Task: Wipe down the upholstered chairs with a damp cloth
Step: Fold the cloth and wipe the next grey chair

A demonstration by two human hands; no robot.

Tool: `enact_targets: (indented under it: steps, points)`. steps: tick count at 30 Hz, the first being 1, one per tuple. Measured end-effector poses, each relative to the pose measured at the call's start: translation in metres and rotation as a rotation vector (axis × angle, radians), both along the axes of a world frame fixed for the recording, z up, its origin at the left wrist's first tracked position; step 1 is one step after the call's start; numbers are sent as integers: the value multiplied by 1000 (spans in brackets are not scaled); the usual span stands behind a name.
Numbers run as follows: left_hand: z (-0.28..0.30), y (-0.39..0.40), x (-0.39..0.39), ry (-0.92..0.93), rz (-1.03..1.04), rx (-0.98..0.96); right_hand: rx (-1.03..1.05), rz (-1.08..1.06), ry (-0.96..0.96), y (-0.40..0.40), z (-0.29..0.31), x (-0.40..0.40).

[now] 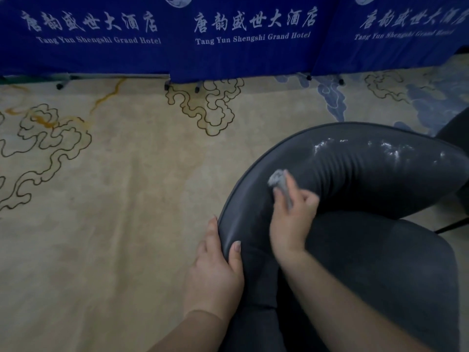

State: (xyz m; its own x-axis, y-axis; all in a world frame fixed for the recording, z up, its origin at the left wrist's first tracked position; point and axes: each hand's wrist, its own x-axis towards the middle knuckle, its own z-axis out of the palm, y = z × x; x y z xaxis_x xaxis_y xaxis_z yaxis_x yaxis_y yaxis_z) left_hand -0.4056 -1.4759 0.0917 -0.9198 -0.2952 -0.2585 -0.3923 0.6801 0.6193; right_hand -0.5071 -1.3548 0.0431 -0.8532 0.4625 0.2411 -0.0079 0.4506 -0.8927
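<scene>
On one grey chair (355, 174), two hands: right hand (291, 219) gripping one cloth (279, 180).

Blue table skirts (253, 47): "Tang Yun Shengshi Grand Hotel"; rightmost print seemingly same.

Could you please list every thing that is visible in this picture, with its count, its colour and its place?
chair: one fully seen, dark grey, lower right; white shiny marks on its curved backrest.
second chair: one, dark, only an edge at the right border.
cloth: one, light grey, bunched, pressed on the inside of the backrest.
carpet: one, beige with dark cloud outlines, blue pattern at upper right.
table skirts: three panels, blue with white hotel lettering, along the top.
table feet: several, black, under the skirts.
left hand: one, grips the left edge of the backrest.
right hand: one, holds the cloth.
</scene>
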Motion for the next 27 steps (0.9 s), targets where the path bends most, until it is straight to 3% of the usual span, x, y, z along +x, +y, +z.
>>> enact_targets:
  steps: [3, 7, 9, 13, 15, 17, 21, 27]
  points:
    - [0, 0, 0, -2, 4, 1, 53, 89, 11, 9, 6, -5]
    - [-1, 0, 1, 11, 3, -5, 108, -30, -25, 38, 15, -75]
    - [-1, 0, 1, 10, 2, -12, 131, 4, -17, 24, 15, -59]
    - [-3, -1, 0, -3, -6, -21, 256, 297, 83, -6, 15, 28]
    - [-3, 0, -1, 1, -2, -24, 350, 372, 122, 0, 19, 24]
    - [-1, 0, 0, 18, 5, -24, 405, 294, 117, 10, 21, -16]
    - [-1, 1, 1, 20, -2, -33, 209, 31, -91, 20, 25, -70]
    - [-1, -1, 0, 15, -15, -3, 365, 412, 61, -20, 24, 42]
